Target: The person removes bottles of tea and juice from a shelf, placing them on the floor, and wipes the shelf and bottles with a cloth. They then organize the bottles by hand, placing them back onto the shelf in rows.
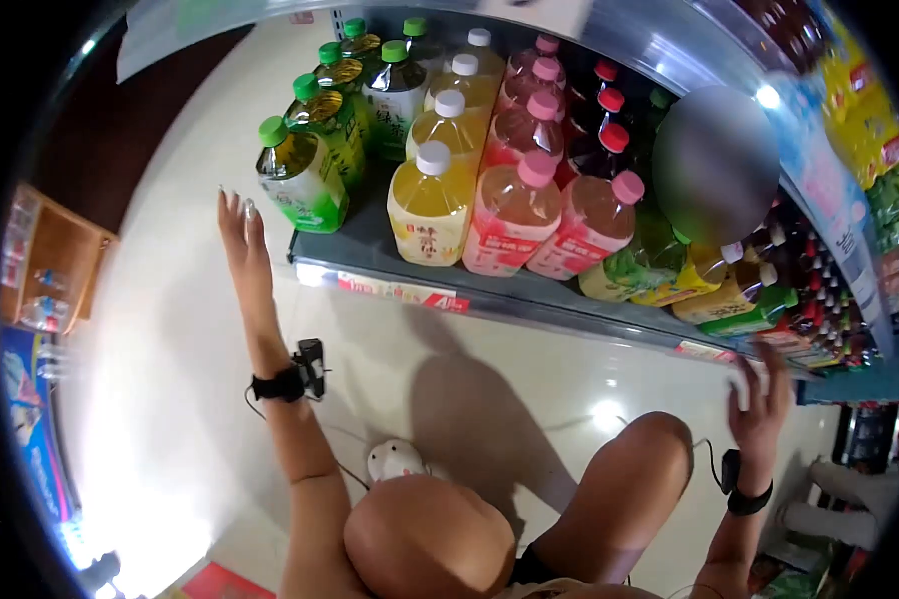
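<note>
My left hand (245, 240) is raised beside the shelf's left end, fingers stretched out and nothing in them. The closest thing to it is a green-capped tea bottle (303, 180) at the front corner, apart from the fingers. My right hand (761, 404) is in front of the shelf's right part, slightly smeared, with its fingers apart and no object visible in it. Between the hands, yellow drink bottles (430, 205) with white caps stand in a row. Beside them are pink drink bottles (514, 215) with pink caps. Both wrists wear black straps with small devices.
The shelf edge (529, 317) carries price tags (400, 292). More bottles (649, 265) line the right side, partly hidden by a blurred round patch. My bent knees (430, 529) are below, over the pale floor (180, 399). A wooden rack (80, 262) stands far left; someone's legs (839, 504) show at right.
</note>
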Tool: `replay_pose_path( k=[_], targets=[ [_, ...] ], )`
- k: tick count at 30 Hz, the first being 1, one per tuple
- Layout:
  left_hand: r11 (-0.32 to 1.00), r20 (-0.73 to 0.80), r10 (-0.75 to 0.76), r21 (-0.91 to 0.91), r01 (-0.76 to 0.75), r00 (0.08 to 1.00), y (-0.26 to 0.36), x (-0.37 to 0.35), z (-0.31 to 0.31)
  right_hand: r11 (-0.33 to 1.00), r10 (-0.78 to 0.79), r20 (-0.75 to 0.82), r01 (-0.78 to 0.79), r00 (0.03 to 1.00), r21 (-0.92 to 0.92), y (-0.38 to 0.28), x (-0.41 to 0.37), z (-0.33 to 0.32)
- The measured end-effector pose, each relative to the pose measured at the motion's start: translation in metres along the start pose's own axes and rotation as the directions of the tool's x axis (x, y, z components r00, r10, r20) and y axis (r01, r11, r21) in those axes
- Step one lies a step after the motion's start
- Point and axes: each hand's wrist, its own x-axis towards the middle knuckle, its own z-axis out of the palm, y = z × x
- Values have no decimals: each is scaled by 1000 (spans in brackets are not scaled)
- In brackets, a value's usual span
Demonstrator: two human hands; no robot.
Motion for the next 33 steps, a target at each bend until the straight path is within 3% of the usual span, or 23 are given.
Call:
replay_pose_path(
  k=[4, 5, 8, 10, 11, 12, 14, 18, 22, 26, 28, 30, 31, 33],
  targets=[
    [950, 13, -254, -182, 252, 967, -46, 23, 30, 944, -285, 128, 255, 950, 208, -83, 97, -37],
    [939, 69, -183, -283, 195, 981, -53, 36, 28, 927, -337, 126, 305, 933, 219, -96, 114, -35],
    [841, 286, -134, -474, 261, 949, -72, 91, 10, 845, -501, 90, 465, 861, 264, -127, 154, -22],
    [794, 425, -157, -483, 370, 891, -75, 116, 9, 758, -618, 30, 586, 785, 285, -149, 170, -9],
    [787, 461, -240, -423, 449, 855, -67, 118, 11, 718, -661, 10, 629, 750, 299, -159, 174, 0],
    [714, 454, -382, -408, 569, 805, -67, 123, 15, 679, -698, -11, 666, 716, 308, -168, 177, 10],
    [561, 524, -521, -384, 734, 673, -80, 131, 16, 610, -755, -42, 724, 654, 322, -185, 177, 21],
    [652, 491, -448, -392, 649, 747, -103, 123, 17, 419, -841, -171, 819, 513, 392, -222, 183, 48],
    [688, 471, -442, -368, 625, 763, -104, 123, 18, 231, -883, -293, 882, 368, 411, -255, 191, 62],
    [683, 484, -439, -366, 631, 757, -93, 119, 21, 136, -806, -486, 905, 337, 402, -282, 182, 83],
    [695, 404, -490, -354, 626, 772, -78, 114, 28, 77, -773, -549, 906, 318, 416, -287, 178, 92],
    [794, 387, -377, -333, 509, 842, -86, 115, 23, -1, -786, -537, 868, 306, 496, -285, 172, 103],
    [844, 421, -243, -352, 405, 874, -71, 107, 17, -25, -801, -525, 860, 287, 509, -283, 168, 107],
    [985, 308, -53, -139, 100, 950, -46, 92, 4, -68, -811, -521, 843, 265, 534, -278, 165, 112]
  ],
)
